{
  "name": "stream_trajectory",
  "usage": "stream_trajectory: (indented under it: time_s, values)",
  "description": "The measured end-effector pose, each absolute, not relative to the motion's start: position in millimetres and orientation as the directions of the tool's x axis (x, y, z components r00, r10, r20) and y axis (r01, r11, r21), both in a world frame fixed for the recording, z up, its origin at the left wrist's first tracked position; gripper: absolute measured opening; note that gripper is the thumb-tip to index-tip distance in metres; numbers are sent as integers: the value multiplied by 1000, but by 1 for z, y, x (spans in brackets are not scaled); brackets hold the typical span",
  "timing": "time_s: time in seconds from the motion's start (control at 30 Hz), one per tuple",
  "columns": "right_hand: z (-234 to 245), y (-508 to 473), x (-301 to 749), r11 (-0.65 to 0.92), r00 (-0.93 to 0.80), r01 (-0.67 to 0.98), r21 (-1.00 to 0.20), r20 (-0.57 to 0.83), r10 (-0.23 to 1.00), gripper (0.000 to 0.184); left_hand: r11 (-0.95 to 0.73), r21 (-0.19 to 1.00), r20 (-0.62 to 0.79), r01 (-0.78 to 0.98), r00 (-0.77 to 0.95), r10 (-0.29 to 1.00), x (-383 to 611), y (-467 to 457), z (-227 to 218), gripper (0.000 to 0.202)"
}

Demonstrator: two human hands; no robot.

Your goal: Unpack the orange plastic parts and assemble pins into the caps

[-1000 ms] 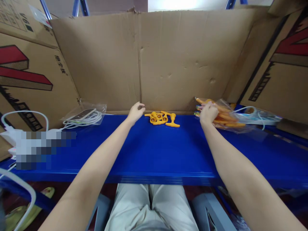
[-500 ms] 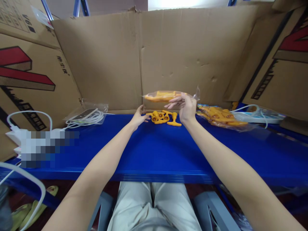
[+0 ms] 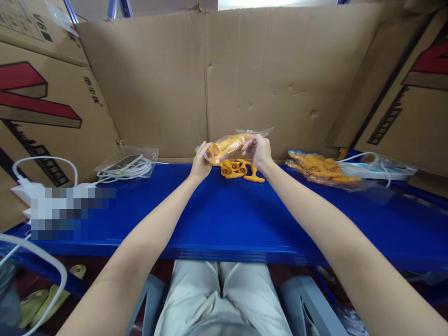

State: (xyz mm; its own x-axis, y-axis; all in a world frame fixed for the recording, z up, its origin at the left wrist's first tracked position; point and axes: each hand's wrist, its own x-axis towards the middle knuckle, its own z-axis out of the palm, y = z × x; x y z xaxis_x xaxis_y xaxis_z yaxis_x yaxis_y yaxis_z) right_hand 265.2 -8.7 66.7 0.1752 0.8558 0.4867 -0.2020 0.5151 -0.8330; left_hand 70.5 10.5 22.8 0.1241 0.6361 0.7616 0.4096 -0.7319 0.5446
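both hands on one clear plastic bag of orange plastic parts (image 3: 226, 145), held in the air just above the loose orange T-shaped plastic pieces (image 3: 241, 170) at the back of the blue metal bench (image 3: 227, 214); left hand (image 3: 200, 164) has fingers curled round the bag's lower left end, looks like it takes the weight; right hand (image 3: 259, 151) pinches the higher right end by the loose film flap, fingers narrow; bag tilts down to the left, so the contents sit at that end, probably why the flap end is slack; stack of similar filled bags (image 3: 320, 169) lies well apart to the right, near a white power strip (image 3: 378, 171); bagged white cable (image 3: 126, 168) sits left, against the brown cardboard wall (image 3: 262, 79)
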Motion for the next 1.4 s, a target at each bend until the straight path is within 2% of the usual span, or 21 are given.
stream_trajectory:
  time_s: [0.07, 0.2, 0.27, 0.37, 0.47, 0.57, 0.67, 0.77, 0.87, 0.93, 0.97, 1.03, 1.1, 1.13, 1.2, 1.27, 1.33, 1.4]
  values:
    - [68, 5, 265, 443, 242, -261, -858, 386, 890, 37, -726, 463, 793, 509, 129, 596, 69, 18, 23, 51]
    - [65, 17, 259, 209, 144, -358, -910, 167, 975, 33, -545, 408, 655, 732, 182, 733, 75, 16, 33, 49]
    - [59, 16, 254, 160, 66, -296, -942, 147, 987, 31, -423, 326, 560, 845, 188, 807, 79, 11, 41, 44]
    - [48, 11, 249, 261, 15, -14, -965, 261, 965, 38, -288, 165, 431, 943, 194, 881, 82, 5, 55, 33]
    - [40, 7, 254, 516, -122, 300, -802, 504, 855, 50, -241, 40, 385, 970, 207, 899, 80, 3, 67, 28]
    - [38, 5, 264, 698, -253, 454, -555, 670, 697, 52, -220, -20, 402, 975, 209, 891, 77, 4, 75, 29]
    - [42, 4, 271, 698, -263, 576, -427, 712, 652, 26, -232, -56, 406, 971, 234, 884, 74, 5, 80, 34]
    - [49, 3, 276, 572, -221, 720, -392, 653, 725, 23, -261, -81, 342, 962, 273, 899, 69, 6, 85, 39]
    - [59, 4, 281, 481, -199, 804, -348, 605, 771, 22, -270, -29, 183, 962, 271, 945, 62, 6, 92, 26]
    - [65, 6, 283, 475, -171, 809, -345, 635, 753, 21, -273, 17, 114, 962, 270, 956, 58, 5, 97, 18]
    - [68, 7, 283, 486, -144, 794, -365, 663, 734, 21, -271, 19, 141, 962, 266, 954, 58, 4, 99, 15]
    - [74, 8, 279, 514, -54, 713, -477, 694, 718, 22, -249, -1, 305, 969, 237, 922, 59, 3, 101, 15]
    - [80, 9, 273, 506, 39, 546, -668, 624, 781, 25, -215, 9, 462, 977, 187, 867, 61, 1, 99, 20]
    - [82, 9, 270, 479, 56, 438, -761, 554, 830, 25, -205, 37, 490, 978, 161, 857, 62, 1, 97, 22]
    - [85, 9, 265, 394, 36, 238, -887, 414, 910, 24, -214, 137, 422, 967, 139, 896, 64, 2, 91, 22]
    - [87, 9, 263, 347, 34, 126, -929, 354, 935, 21, -231, 303, 293, 925, 140, 946, 64, 6, 86, 21]
    - [88, 11, 263, 375, 93, 92, -923, 383, 919, 21, -221, 497, 247, 839, 108, 963, 64, 12, 83, 22]
    - [89, 17, 264, 473, 166, 84, -877, 481, 861, 21, -232, 645, 326, 728, 12, 945, 65, 18, 83, 25]
